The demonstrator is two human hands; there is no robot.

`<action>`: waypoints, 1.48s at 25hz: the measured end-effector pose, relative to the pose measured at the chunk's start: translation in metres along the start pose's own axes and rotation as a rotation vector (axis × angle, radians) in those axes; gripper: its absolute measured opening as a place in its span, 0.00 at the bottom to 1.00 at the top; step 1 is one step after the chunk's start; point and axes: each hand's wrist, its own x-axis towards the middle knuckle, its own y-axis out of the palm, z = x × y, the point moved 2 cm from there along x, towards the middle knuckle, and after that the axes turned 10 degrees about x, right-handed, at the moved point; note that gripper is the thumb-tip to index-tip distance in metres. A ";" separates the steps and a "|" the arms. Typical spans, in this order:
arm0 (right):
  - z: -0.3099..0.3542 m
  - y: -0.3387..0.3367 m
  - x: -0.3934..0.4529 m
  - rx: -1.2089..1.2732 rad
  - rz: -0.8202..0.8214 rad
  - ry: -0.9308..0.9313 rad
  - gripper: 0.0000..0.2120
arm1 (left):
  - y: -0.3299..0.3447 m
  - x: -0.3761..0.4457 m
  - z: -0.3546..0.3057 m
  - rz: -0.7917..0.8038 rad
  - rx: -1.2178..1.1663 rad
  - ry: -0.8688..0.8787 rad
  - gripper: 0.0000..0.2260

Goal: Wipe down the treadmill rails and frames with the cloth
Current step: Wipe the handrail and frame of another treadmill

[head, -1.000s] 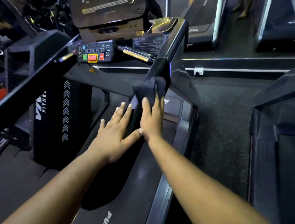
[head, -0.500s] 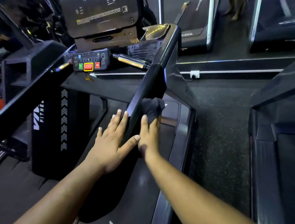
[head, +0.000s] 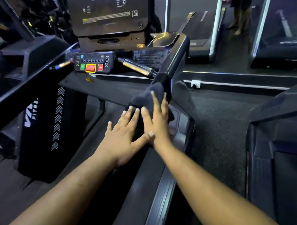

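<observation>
— So, where's the cloth (head: 149, 99) right now?

— Bunched on the right handrail (head: 175, 61) of the treadmill, on its sloping lower stretch. My right hand (head: 156, 121) lies flat on it, fingers straight, pressing it to the rail.

— And the other hand?

— My left hand (head: 124, 137) is spread flat against the inner side of that rail, just beside the right; the thumb tip touches my right hand's heel. Neither hand curls round anything.

— What's ahead of you?

— Console (head: 108, 10) above, and a button panel (head: 92, 63) with green and red keys beneath it.
</observation>
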 end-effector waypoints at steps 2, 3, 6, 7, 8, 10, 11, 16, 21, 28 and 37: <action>-0.001 -0.007 0.008 -0.111 0.062 -0.088 0.28 | 0.001 0.003 0.000 0.001 -0.024 0.005 0.45; -0.001 -0.013 0.037 -0.205 0.071 -0.114 0.26 | 0.001 0.001 0.001 0.004 -0.020 0.004 0.44; 0.011 -0.030 0.136 -0.453 0.100 -0.047 0.23 | -0.001 0.008 0.000 0.007 0.001 -0.019 0.44; 0.014 -0.032 0.148 -0.496 0.103 0.007 0.22 | -0.001 0.011 -0.001 0.011 0.015 -0.022 0.44; 0.013 -0.030 0.146 -0.499 0.112 0.032 0.22 | 0.000 0.015 -0.002 0.013 0.025 -0.024 0.44; 0.010 -0.022 0.114 -0.415 0.179 -0.038 0.23 | 0.000 0.021 -0.001 0.011 0.007 -0.037 0.45; 0.008 -0.021 0.094 -0.386 0.221 -0.085 0.23 | 0.000 0.024 0.000 0.010 -0.009 -0.041 0.45; 0.012 -0.041 0.167 -0.548 0.198 -0.098 0.23 | -0.003 0.031 -0.001 -0.005 -0.015 -0.041 0.44; 0.007 -0.047 0.220 -0.432 0.116 0.111 0.23 | -0.002 0.029 -0.002 0.009 -0.043 -0.054 0.44; -0.010 -0.031 0.078 -0.174 0.196 -0.099 0.25 | -0.004 0.029 -0.005 -0.021 -0.070 -0.042 0.46; -0.001 -0.018 0.062 -0.263 0.100 -0.111 0.22 | -0.002 0.027 -0.001 -0.053 -0.133 -0.025 0.45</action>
